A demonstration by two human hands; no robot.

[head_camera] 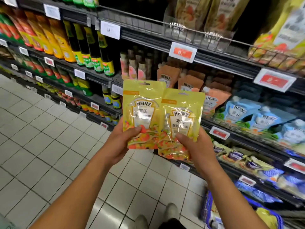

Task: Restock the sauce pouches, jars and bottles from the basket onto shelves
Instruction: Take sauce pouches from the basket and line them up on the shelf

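Observation:
I hold two yellow Heinz sauce pouches upright in front of the shelves. My left hand [122, 142] grips the left pouch [142, 109] at its lower edge, thumb on the front. My right hand [196, 146] grips the right pouch [181, 119], which overlaps the left one slightly. The blue basket [209, 210] sits low at the right by my feet, mostly cut off, with yellow packs [267, 217] showing in it.
Shelves run along the right and back: dark sauce bottles [92, 47] at left, orange Heinz pouches [189, 83] and blue Heinz pouches [257, 116] behind my hands, yellow pouches [283, 30] on the wire-fronted upper shelf. White tiled floor [49, 138] lies to the left.

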